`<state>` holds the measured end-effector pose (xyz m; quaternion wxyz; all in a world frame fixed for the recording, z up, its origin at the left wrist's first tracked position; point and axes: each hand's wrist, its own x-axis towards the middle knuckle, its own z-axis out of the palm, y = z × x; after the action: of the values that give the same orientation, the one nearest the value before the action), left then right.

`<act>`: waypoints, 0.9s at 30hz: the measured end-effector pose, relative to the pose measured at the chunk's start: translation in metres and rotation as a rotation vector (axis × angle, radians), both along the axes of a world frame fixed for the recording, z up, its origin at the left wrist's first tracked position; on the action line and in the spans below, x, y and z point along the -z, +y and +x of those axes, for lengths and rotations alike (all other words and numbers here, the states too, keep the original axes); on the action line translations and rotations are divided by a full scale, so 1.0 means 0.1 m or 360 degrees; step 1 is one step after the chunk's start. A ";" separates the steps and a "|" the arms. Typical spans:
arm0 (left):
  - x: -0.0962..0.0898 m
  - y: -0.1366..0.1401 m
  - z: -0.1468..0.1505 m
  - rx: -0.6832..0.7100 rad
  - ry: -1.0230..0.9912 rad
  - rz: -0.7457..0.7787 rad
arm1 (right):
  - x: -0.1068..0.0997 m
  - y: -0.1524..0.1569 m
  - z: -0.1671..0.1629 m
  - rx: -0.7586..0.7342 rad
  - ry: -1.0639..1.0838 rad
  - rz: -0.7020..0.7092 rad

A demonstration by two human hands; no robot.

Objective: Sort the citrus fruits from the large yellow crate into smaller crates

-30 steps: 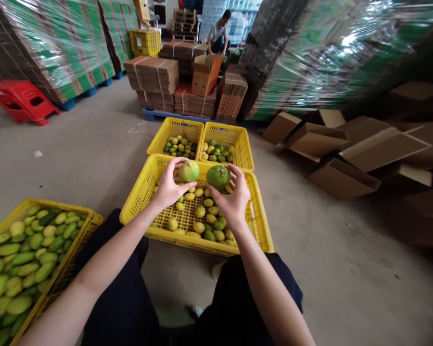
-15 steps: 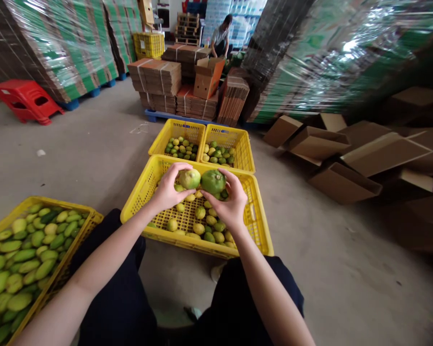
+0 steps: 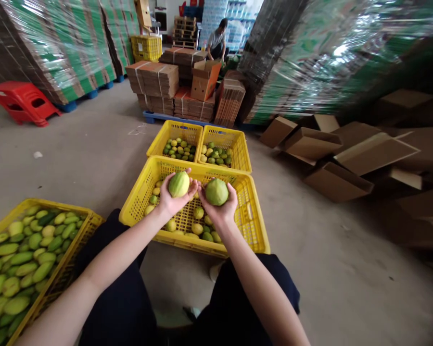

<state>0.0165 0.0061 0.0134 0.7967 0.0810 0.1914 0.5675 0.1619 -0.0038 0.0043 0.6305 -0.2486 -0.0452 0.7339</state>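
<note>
My left hand [image 3: 171,198] cradles a yellow-green papaya [image 3: 179,184], palm turned up and fingers stretched beneath it. In my right hand [image 3: 222,207] rests a greener, rounder papaya [image 3: 217,192], held between thumb and curled fingers. The two hands are side by side, fingertips nearly meeting, above a large yellow crate [image 3: 258,218]. Inside that crate, several yellow and green papayas [image 3: 197,228] lie on the perforated bottom, partly hidden by my hands and wrists.
Two smaller yellow crates [image 3: 201,144] with fruit stand beyond the large one. At my left is a crate full of green papayas [image 3: 25,257]. Open cardboard boxes [image 3: 337,180] lie right. Bundled cardboard [image 3: 153,79], a red stool [image 3: 23,101] and a bent-over person [image 3: 216,41] are farther off.
Both hands have turned palm up and moved slightly apart. The papayas, earlier pinched side by side, now lie in the palms with other sides showing.
</note>
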 end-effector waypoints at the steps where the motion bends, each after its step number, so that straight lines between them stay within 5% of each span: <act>1: -0.02 0.03 -0.02 -0.0045 -0.0066 -0.0033 | -0.01 0.02 0.01 0.0034 0.0025 0.0006; 14: 0.08 0.33 0.28 -0.0296 0.0468 0.0324 | -0.03 0.29 -0.13 0.0188 -0.0122 0.0222; 22: 0.10 0.38 0.29 -0.0320 0.0583 0.0319 | -0.02 0.33 -0.13 0.0214 -0.0060 0.0172; 27: 0.31 0.48 0.29 -0.0346 0.0611 0.0319 | -0.01 0.35 -0.07 0.0225 0.0011 -0.0013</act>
<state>0.0455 0.0545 -0.0178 0.6679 0.2450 0.2894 0.6404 0.1550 0.0309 0.0057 0.6798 -0.2514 -0.0224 0.6886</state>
